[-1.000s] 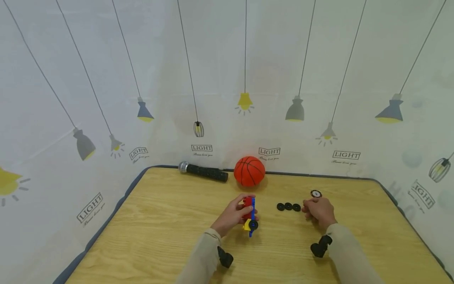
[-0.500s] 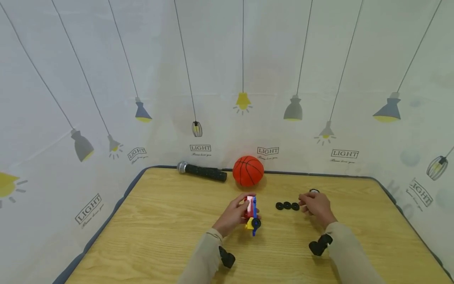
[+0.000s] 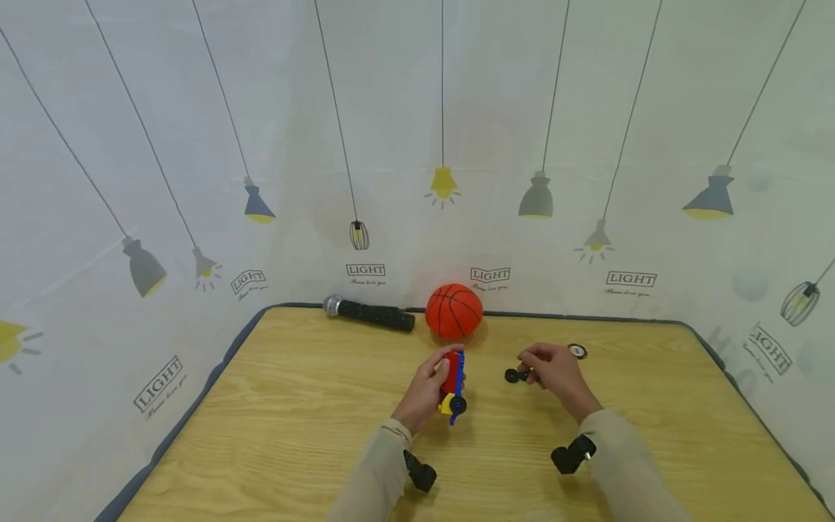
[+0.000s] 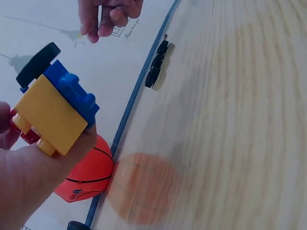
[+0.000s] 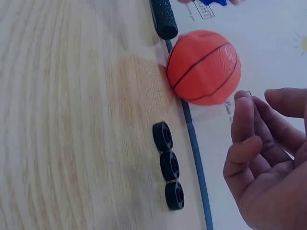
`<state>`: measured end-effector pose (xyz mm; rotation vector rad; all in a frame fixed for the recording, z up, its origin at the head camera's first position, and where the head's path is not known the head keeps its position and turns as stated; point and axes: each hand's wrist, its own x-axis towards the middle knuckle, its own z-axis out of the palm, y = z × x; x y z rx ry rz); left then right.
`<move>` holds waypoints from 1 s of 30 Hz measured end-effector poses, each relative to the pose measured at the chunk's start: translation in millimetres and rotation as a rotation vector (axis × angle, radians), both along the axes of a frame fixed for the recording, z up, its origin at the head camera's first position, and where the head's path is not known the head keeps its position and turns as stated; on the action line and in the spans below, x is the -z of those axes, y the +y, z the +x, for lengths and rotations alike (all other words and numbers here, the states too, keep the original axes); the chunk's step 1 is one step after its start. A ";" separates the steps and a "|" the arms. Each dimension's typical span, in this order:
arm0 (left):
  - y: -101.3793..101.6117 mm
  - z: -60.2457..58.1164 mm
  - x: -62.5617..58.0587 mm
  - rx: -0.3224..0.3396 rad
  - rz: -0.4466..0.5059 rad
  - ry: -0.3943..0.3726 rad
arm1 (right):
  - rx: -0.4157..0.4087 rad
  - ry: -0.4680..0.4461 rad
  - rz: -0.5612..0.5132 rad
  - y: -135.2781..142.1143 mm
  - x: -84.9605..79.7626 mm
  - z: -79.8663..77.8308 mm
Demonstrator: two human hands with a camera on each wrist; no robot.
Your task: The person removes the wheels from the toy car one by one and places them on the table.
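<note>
My left hand [image 3: 425, 389] grips a block-built toy car [image 3: 453, 377], raised off the table. It has a red body, a yellow block [image 4: 52, 114], a blue base and a black wheel [image 4: 38, 64] at its near end. Three loose black toy wheels [image 5: 169, 166] stand out in a touching row in the right wrist view. Over that row is my right hand [image 3: 557, 373], its fingers loosely bent and the thumb apart from them, with nothing between. In the head view its fingers hide part of the row.
An orange-red toy basketball [image 3: 454, 312] sits at the table's back edge, with a black microphone [image 3: 372, 315] lying to its left. Beyond my right hand lies a round black-and-white chip [image 3: 577, 351]. A printed fabric wall [image 3: 404, 109] encloses the wooden table [image 3: 293, 406].
My right hand has moved left, from beside the row of wheels to over it, uncovering the chip. The left hand keeps hold of the toy car, which has turned slightly.
</note>
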<state>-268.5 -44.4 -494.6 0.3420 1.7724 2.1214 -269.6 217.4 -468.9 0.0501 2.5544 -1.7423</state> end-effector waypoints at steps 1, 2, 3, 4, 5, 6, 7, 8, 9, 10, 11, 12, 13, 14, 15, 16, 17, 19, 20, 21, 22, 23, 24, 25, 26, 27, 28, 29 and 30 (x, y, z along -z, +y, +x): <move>0.0 -0.1 0.0 -0.009 0.002 0.009 | -0.010 0.008 0.008 -3.0 -0.5 1.0; -0.1 -0.5 0.1 -0.016 0.006 0.013 | -0.020 0.016 0.018 -6.5 -1.2 2.1; -0.2 -0.9 0.1 -0.025 0.007 0.015 | -0.033 0.025 0.030 -10.1 -1.5 3.5; -0.2 -1.3 0.1 -0.031 0.012 0.019 | -0.051 0.035 0.040 -13.7 -1.7 4.9; -0.3 -1.8 0.3 -0.036 0.015 0.022 | -0.069 0.042 0.047 -17.6 -1.6 6.7; -0.3 -2.3 0.5 -0.042 0.015 0.024 | -0.088 0.047 0.053 -21.6 -1.4 8.7; -0.3 -2.6 0.4 -0.048 0.015 0.026 | -0.110 0.053 0.057 -25.9 -1.0 11.0; -0.2 -3.0 0.6 -0.055 0.014 0.029 | -0.139 0.061 0.062 -29.9 0.0 13.2; 0.1 -3.4 0.7 -0.059 0.010 0.035 | -0.168 0.073 0.069 -33.8 1.2 15.2; 0.4 -3.6 0.7 -0.061 0.008 0.043 | -0.196 0.087 0.074 -37.6 2.8 17.1; 0.7 -3.8 0.7 -0.065 0.004 0.050 | -0.220 0.100 0.078 -41.4 4.4 19.0; 1.1 -4.0 0.7 -0.070 0.000 0.059 | -0.244 0.116 0.084 -44.9 6.2 20.6; 1.3 -4.0 0.7 -0.076 -0.005 0.067 | -0.267 0.134 0.087 -48.2 8.3 21.8; 1.5 -4.2 1.1 -0.084 -0.010 0.074 | -0.282 0.149 0.090 -51.3 10.0 22.7; 1.5 -4.2 1.2 -0.092 -0.012 0.078 | -0.298 0.168 0.087 -54.0 11.4 23.7; 1.4 -4.2 1.4 -0.104 -0.013 0.080 | -0.310 0.178 0.083 -56.8 12.6 24.7; 1.3 -4.4 1.7 -0.116 -0.015 0.079 | -0.322 0.187 0.081 -59.3 13.7 25.6; 1.0 -4.8 2.6 -0.135 -0.016 0.076 | -0.346 0.201 0.078 -63.8 14.6 27.3; 0.9 -4.8 3.0 -0.139 -0.011 0.074 | -0.353 0.204 0.082 -66.1 14.3 28.3; 1.0 -4.7 3.0 -0.141 -0.007 0.075 | -0.366 0.209 0.089 -67.9 14.4 29.3; 1.2 -4.7 3.1 -0.140 -0.006 0.076 | -0.370 0.205 0.100 -70.0 14.2 30.1; 1.5 -4.4 3.0 -0.137 -0.006 0.077 | -0.377 0.204 0.109 -71.8 13.7 31.0; 1.8 -4.1 3.0 -0.134 -0.007 0.078 | -0.382 0.201 0.116 -73.5 13.1 31.9; 2.2 -3.5 2.7 -0.131 -0.004 0.081 | -0.388 0.195 0.122 -74.8 12.7 32.6; 2.5 -2.9 2.6 -0.128 -0.004 0.083 | -0.392 0.191 0.128 -76.0 12.1 33.3; 2.9 -2.5 2.3 -0.127 -0.006 0.084 | -0.395 0.188 0.130 -77.0 11.8 33.7; 3.4 -2.2 2.3 -0.123 -0.006 0.086 | -0.395 0.184 0.133 -78.1 11.4 34.3; 3.6 -1.8 2.2 -0.121 -0.007 0.087 | -0.395 0.185 0.134 -78.9 11.1 34.6; 3.9 -1.6 2.1 -0.119 -0.005 0.088 | -0.394 0.185 0.135 -79.5 10.9 34.7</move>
